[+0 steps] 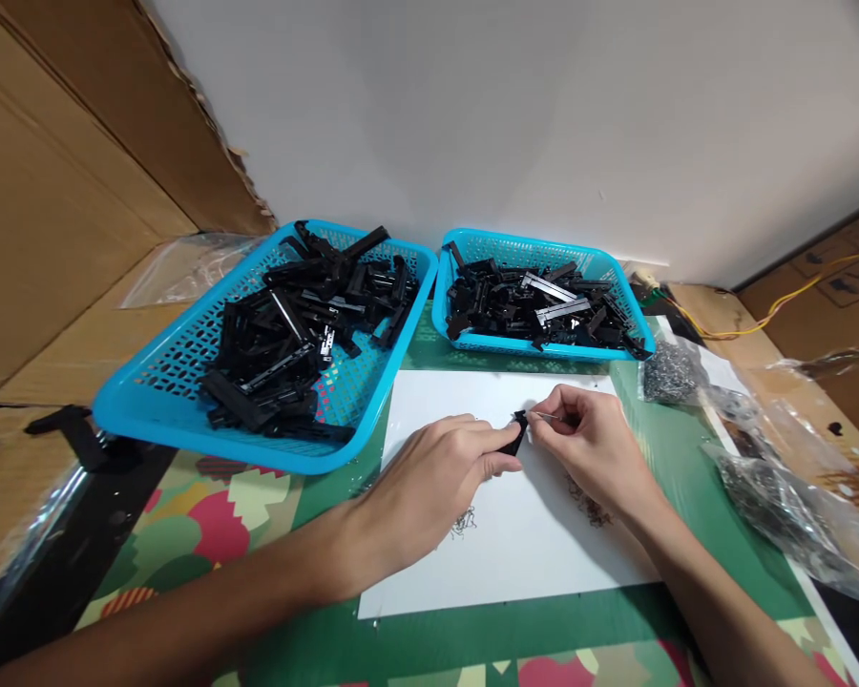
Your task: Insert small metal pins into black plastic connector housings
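Observation:
My left hand (448, 477) grips a black plastic part (516, 441) between thumb and fingers, over a white sheet (429, 582). Close against the part's upper end, my right hand (591, 429) pinches a thin metal piece (546, 415), perhaps a pin or small spring; its exact kind is too small to tell. A little heap of fine dark metal pieces (464, 521) lies on the sheet by my left hand. Another heap of brownish thin pieces (588, 503) lies partly under my right wrist.
Two blue baskets, the left one (272, 456) and the right one (544, 348), hold many black plastic parts. One black part (78, 434) lies outside at far left. Clear bags of small metal pieces (669, 372) lie at right, near a yellow cable (773, 313). A pale wall stands behind.

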The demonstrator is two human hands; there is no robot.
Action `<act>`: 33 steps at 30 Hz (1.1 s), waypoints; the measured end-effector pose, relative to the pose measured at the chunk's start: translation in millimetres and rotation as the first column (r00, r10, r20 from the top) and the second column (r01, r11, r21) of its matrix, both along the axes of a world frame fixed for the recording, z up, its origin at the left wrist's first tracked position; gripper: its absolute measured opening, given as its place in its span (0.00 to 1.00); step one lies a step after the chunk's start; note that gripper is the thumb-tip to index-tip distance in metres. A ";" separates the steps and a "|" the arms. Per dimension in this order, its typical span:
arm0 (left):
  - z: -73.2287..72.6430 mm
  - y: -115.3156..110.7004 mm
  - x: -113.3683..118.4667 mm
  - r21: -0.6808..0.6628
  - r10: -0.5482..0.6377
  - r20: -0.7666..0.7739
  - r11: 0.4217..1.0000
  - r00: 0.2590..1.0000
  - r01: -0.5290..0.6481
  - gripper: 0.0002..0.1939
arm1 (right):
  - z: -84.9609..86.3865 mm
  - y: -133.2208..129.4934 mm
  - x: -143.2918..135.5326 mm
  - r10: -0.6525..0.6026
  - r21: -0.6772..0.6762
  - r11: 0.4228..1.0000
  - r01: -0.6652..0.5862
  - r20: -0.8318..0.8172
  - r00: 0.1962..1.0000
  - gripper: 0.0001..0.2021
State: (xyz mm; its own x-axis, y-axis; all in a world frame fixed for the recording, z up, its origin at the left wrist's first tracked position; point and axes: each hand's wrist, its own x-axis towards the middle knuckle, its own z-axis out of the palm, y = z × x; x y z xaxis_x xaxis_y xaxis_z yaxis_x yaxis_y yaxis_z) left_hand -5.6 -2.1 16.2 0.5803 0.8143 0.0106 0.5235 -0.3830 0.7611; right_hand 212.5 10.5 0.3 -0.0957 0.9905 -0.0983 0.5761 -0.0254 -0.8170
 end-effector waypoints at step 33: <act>-14.3 1.6 -4.1 0.216 -0.077 -0.032 0.973 0.997 0.082 0.13 | 5.8 0.4 -0.1 -0.085 0.208 0.967 0.147 -0.283 0.955 0.13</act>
